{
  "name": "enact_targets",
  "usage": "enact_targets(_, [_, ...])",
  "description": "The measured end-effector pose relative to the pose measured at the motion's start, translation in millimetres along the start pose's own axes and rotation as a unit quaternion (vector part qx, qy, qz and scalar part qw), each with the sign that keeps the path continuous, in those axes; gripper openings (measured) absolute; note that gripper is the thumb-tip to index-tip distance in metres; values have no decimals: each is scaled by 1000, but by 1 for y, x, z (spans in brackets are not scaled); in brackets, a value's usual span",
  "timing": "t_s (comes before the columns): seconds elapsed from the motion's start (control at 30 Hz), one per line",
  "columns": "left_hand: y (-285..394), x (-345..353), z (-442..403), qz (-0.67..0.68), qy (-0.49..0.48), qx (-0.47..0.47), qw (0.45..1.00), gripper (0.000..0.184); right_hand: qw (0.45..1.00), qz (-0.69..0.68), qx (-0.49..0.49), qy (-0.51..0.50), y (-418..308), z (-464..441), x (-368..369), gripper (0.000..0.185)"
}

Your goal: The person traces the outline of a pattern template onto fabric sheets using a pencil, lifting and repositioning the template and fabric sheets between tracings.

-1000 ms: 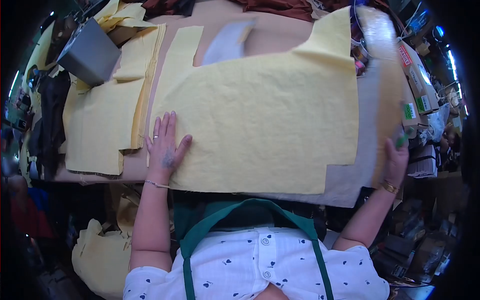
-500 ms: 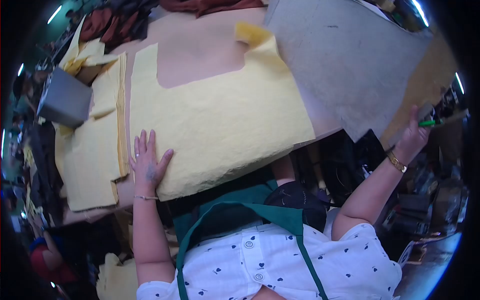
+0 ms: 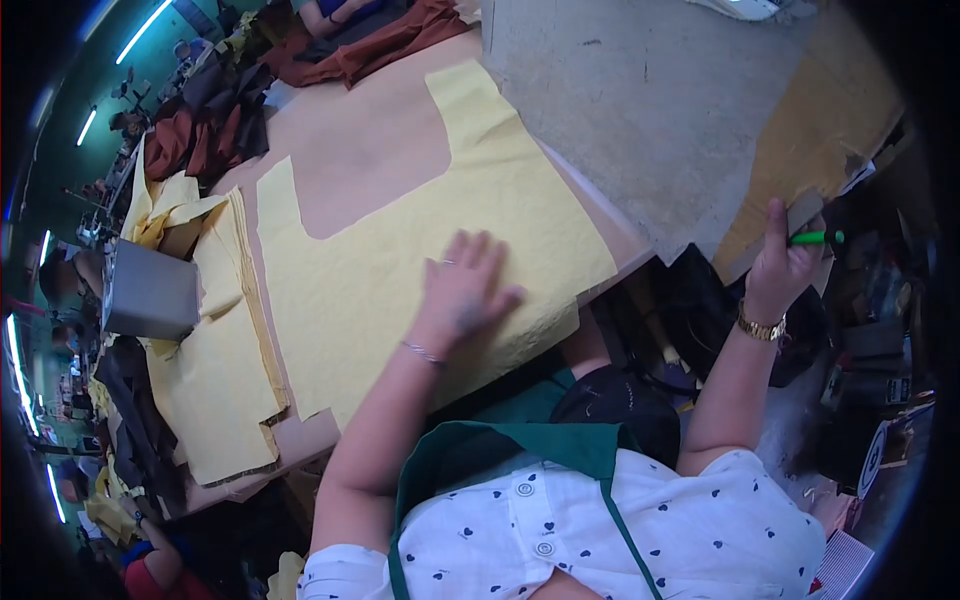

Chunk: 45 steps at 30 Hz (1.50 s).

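Note:
A pale yellow cut fabric panel (image 3: 380, 270) with a square notch in its far edge lies on the table, its near edge reaching toward my apron. My left hand (image 3: 465, 290) rests on the middle of this panel, palm down, fingers spread and slightly blurred. Off to the right, my right hand (image 3: 783, 268) is closed around a slim green pen (image 3: 815, 238), with the thumb pointing up. A flat greyish strip (image 3: 803, 214) shows beside the thumb; I cannot tell whether it is held too.
A stack of yellow panels (image 3: 215, 390) lies to the left, with a grey box (image 3: 150, 290) on it. A large grey sheet (image 3: 640, 130) covers the table's right side, beside brown board (image 3: 800, 150). Dark red cloth (image 3: 390, 45) lies at the back. Other people are at the far left.
My left hand has slid from the panel's left edge to its middle. The panel's far right strip, curled over before, now lies flat. My right hand still holds the pen.

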<state>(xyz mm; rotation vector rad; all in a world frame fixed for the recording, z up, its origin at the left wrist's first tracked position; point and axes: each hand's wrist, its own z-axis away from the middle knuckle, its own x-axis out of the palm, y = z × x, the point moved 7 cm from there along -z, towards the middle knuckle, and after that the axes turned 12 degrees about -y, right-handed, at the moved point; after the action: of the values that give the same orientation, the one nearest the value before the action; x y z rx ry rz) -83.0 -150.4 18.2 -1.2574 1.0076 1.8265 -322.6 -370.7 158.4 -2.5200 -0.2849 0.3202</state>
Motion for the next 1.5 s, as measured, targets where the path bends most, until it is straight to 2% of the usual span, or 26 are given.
enact_targets(0.03, [21, 1, -5, -2, -28, -2, 1000, 74, 999, 33, 0, -27, 2, 3, -2, 19])
enact_targets(0.1, [58, -4, 2, -17, -63, 50, 997, 86, 1000, -10, -3, 14, -5, 7, -1, 18])
enact_targets(0.2, [87, 10, 40, -31, -84, 122, 988, 82, 999, -13, 15, 25, -3, 7, 0, 17])
enact_targets(0.27, [68, 44, 56, -144, -63, 52, 986, 74, 999, 19, 47, -1, 11, 11, -5, 19])
enact_targets(0.3, [59, 56, 66, -201, -52, 24, 978, 70, 999, 12, 28, 9, 7, 8, -3, 19])
enact_targets(0.37, [42, 48, 85, -71, -86, -6, 994, 59, 1000, 4, 5, 28, 0, 0, 3, 14])
enact_targets(0.43, [24, 54, 101, -165, -39, 6, 986, 57, 999, -18, -21, 38, 1, -3, 5, 13])
enact_targets(0.5, [12, 52, 110, -177, -5, 26, 984, 56, 996, -63, -48, 40, 6, -2, 6, 15])
enact_targets(0.6, [5, 42, 109, -107, 3, 47, 993, 54, 995, -68, 20, 72, 16, 6, 1, 14])
enact_targets(0.7, [8, 26, 93, -96, -2, 26, 995, 56, 995, -58, 16, 79, 19, 12, -3, 15])
enact_targets(0.8, [6, 14, 64, -61, 15, 5, 998, 62, 999, -24, -24, 24, 15, 10, -2, 14])
enact_targets(0.87, [4, 8, 51, -49, 29, -2, 998, 62, 997, -50, -18, 48, 14, 8, -3, 19])
enact_targets(1.03, [12, 18, 63, -90, -61, -23, 994, 69, 995, -18, 15, 94, 2, 7, -16, 25])
enact_targets(1.17, [20, 20, 86, -66, -124, -23, 990, 77, 995, 1, 39, 89, -5, 8, -27, 25])
enact_targets(1.27, [9, 19, 88, -77, -131, -19, 988, 78, 994, -8, 60, 88, -3, 7, -32, 24])
enact_targets(1.4, [4, 11, 80, -39, -99, -32, 994, 69, 995, -2, 70, 67, -1, 7, -35, 26])
enact_targets(1.5, [5, 3, 74, -16, -94, -17, 995, 64, 998, -23, 34, 55, -6, 3, -32, 24])
